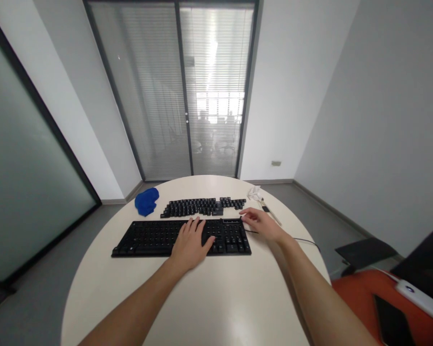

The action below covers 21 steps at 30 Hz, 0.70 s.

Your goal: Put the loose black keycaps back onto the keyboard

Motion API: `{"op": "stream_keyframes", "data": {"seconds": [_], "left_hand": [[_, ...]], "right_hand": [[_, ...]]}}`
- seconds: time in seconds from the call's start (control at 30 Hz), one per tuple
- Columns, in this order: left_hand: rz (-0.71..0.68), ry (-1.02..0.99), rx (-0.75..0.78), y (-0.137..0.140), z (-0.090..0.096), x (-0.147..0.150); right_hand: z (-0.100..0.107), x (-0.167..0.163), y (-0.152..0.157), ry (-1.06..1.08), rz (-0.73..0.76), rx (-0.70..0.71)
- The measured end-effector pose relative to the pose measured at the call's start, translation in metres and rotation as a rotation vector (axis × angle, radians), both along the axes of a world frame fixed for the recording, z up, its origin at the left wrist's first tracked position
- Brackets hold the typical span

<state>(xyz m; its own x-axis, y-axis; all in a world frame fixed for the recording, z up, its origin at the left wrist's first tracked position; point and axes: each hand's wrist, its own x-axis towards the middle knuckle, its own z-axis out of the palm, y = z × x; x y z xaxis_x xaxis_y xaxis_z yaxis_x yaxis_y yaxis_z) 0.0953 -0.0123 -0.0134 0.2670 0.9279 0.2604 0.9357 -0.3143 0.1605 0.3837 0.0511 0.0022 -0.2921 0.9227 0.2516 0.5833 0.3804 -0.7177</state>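
A black keyboard (pixel 147 238) lies on the table; most of its left and middle part looks stripped of keycaps, while caps show on the number pad at its right. My left hand (pixel 192 240) rests on the middle of the keyboard, fingers spread. At the keyboard's top right corner, my right hand (pixel 261 223) has its thumb and index finger curled close together. Whatever may be between those fingertips is too small to make out. Just behind the keyboard, loose black keycaps (pixel 191 206) stand in rows.
A blue cloth or putty-like lump (pixel 146 201) sits at the back left of the round white table (pixel 209 298). Crumpled white tissue (pixel 254 193) and a thin brush-like tool (pixel 272 212) lie at the back right. A cable (pixel 303 240) runs off the right edge. An orange chair (pixel 361 293) holds a phone (pixel 393 319).
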Motion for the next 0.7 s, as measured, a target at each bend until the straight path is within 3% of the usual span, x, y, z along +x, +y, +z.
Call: {"op": "stream_keyframes", "data": {"seconds": [0.07,0.17,0.7], "left_hand": [[0.000,-0.001,0.002,0.000,0.000,0.000],[-0.001,-0.007,0.003,0.000,-0.001,0.000],[-0.005,-0.008,0.001,0.002,-0.002,0.000]], "right_hand": [[0.010,-0.006,-0.009,0.026,0.128,-0.039],[0.020,-0.013,-0.017,-0.043,0.190,-0.060],[0.015,-0.019,-0.013,-0.104,0.236,0.082]]}}
